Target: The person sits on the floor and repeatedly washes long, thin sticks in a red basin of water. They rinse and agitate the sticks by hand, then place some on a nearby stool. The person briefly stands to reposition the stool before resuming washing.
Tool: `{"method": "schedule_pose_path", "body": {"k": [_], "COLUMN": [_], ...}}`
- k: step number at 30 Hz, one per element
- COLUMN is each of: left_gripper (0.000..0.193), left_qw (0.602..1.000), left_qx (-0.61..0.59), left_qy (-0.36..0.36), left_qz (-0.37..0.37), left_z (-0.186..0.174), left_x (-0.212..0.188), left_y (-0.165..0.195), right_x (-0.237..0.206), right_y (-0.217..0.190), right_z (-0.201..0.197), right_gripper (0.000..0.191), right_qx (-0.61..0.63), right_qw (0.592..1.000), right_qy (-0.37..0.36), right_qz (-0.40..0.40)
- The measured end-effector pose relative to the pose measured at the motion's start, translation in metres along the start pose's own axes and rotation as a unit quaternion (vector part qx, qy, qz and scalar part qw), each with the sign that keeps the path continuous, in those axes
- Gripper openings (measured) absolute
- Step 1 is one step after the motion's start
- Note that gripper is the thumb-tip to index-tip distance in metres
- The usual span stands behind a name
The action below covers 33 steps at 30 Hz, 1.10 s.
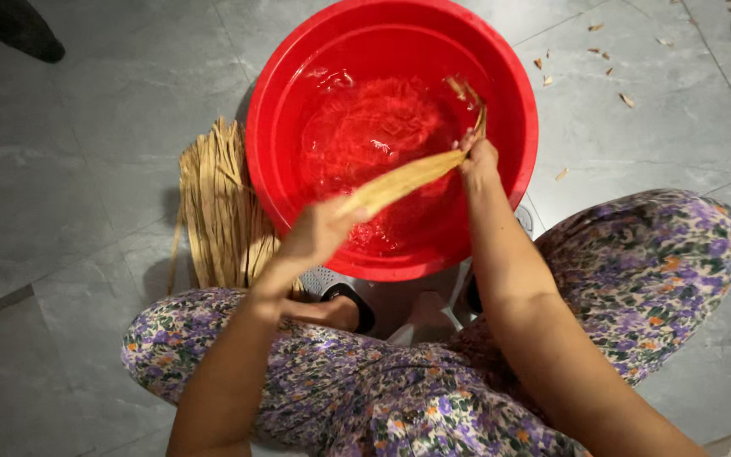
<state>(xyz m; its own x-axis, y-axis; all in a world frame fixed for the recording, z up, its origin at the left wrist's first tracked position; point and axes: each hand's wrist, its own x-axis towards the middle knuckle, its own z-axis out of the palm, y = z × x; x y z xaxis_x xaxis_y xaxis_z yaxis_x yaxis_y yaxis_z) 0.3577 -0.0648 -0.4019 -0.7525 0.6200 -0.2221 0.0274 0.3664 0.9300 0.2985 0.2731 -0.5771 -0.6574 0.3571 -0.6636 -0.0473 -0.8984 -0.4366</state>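
Here, seen from the head camera looking down, the left hand (315,233) and the right hand (477,161) hold one bundle of pale straw strips (403,179) stretched between them over a red plastic basin (391,135). The fingers of the left hand are closed around the near, lower end of the bundle, though that hand is blurred and the single fingers cannot be told apart. The fingers of the right hand are pinched shut on the far end, and past those fingers the loose frayed tips (469,101) of the strips stick up and out toward the basin's far wall. Between the two sets of fingers the bundle runs slanted, higher at the right hand, and hangs above the water (374,127) in the basin; whether it touches the water cannot be told. The water is rippled below the fingers. Beside the left fingers, on the outer side of the basin, a larger heap of dry straw strips (217,203) lies on the grey tiled floor (78,144), touching the basin's wall. Beyond the right fingers, small straw scraps (611,68) are scattered over the floor well apart from the basin. Nearer than both hands are the person's knees in flowered purple trousers (653,262), and a dark sandal (355,303) shows just under the basin's near rim
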Motion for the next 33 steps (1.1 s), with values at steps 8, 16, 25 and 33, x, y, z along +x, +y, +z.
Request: {"method": "schedule_pose_path", "body": {"k": [8, 16, 25, 33], "left_gripper": [0.031, 0.029, 0.029, 0.023], "left_qw": [0.986, 0.973, 0.975, 0.958], "left_qx": [-0.023, 0.191, 0.182, -0.102], "left_qy": [0.072, 0.068, 0.046, 0.147], "left_qz": [-0.149, -0.111, -0.115, -0.225], "left_z": [-0.046, 0.063, -0.007, -0.052], "left_x": [0.030, 0.034, -0.009, 0.043], "left_y": [-0.008, -0.058, 0.028, -0.064], "right_x": [-0.089, -0.079, 0.006, -0.083], "right_y": [0.052, 0.118, 0.020, 0.090], "right_z": [0.058, 0.060, -0.015, 0.051], "right_gripper": [0.078, 0.023, 0.025, 0.071], "right_qx": [-0.074, -0.252, -0.126, -0.121], "right_qw": [0.962, 0.951, 0.986, 0.958], "right_qy": [-0.231, -0.138, 0.113, -0.194], "right_qz": [0.130, 0.115, 0.003, 0.175]}}
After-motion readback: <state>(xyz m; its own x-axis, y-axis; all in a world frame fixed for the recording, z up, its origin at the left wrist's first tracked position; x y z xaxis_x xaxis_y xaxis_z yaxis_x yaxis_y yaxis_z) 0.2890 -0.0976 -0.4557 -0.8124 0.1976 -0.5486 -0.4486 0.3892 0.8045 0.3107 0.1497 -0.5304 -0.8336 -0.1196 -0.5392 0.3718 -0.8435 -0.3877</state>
